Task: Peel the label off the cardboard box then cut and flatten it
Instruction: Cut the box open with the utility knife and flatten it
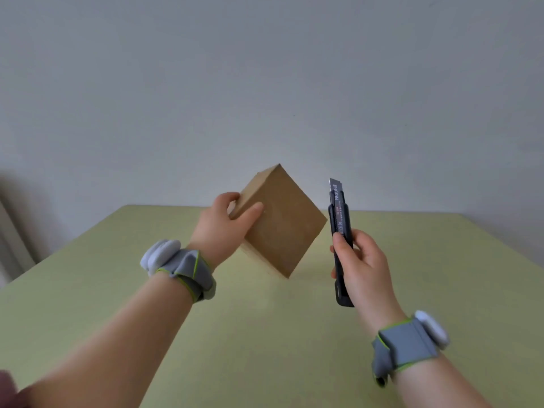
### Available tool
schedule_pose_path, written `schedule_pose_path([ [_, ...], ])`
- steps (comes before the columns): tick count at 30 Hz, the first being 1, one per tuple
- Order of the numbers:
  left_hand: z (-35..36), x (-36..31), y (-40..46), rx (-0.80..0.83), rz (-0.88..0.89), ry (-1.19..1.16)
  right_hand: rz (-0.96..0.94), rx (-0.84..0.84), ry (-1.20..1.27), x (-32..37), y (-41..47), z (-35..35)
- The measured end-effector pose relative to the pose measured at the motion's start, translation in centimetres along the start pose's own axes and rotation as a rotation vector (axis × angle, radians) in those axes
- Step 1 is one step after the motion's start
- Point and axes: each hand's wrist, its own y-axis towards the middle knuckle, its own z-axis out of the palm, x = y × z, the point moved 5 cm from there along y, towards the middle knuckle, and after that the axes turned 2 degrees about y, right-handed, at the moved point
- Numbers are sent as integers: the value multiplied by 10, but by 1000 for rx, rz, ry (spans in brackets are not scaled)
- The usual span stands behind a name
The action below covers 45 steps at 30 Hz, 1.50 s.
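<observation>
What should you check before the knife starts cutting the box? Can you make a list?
1. Left hand holds the cardboard box firmly: ok.
2. Right hand grips the utility knife: ok.
3. Blade is out: ok.
4. Blade points away from fingers: ok, it points up.
5. Box resting on the table: not ok, it is held tilted in the air.
6. Label already off: cannot tell; no label shows on the faces seen.

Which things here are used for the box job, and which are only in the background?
For the job:
- cardboard box, gripped by the left hand
- utility knife, blade out, gripped by the right hand

Only there:
- green table
- wrist bands
- wall
</observation>
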Motion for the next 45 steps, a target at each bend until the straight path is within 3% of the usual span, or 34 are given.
schedule_pose_path([
  [3,10,10,-5,115,-291,-311,-9,13,3,-3,-4,4],
  [6,23,17,-19,236,-489,-383,-79,54,4,0,-9,12],
  [11,31,25,-28,410,-521,-253,-135,99,-13,8,-9,11],
  [17,29,29,-24,455,-522,-140,-145,141,-120,9,-3,11],
  [21,27,26,-20,360,-340,24,-164,54,-81,14,-1,4],
  [24,19,16,-11,127,-97,204,-186,-13,-79,23,1,2],
  [26,18,9,-11,29,26,133,-196,-35,-93,28,1,3],
  [29,29,1,-24,152,136,102,-212,-65,-118,33,-1,3],
  [32,40,-7,-37,277,228,257,-222,-63,-179,32,-5,6],
  [36,32,-21,-38,4,329,614,-164,-2,-186,19,-12,16],
  [38,33,-24,-38,-37,424,750,-103,48,-166,9,-14,19],
  [45,33,-22,-34,-40,559,740,45,212,30,5,-17,20],
])
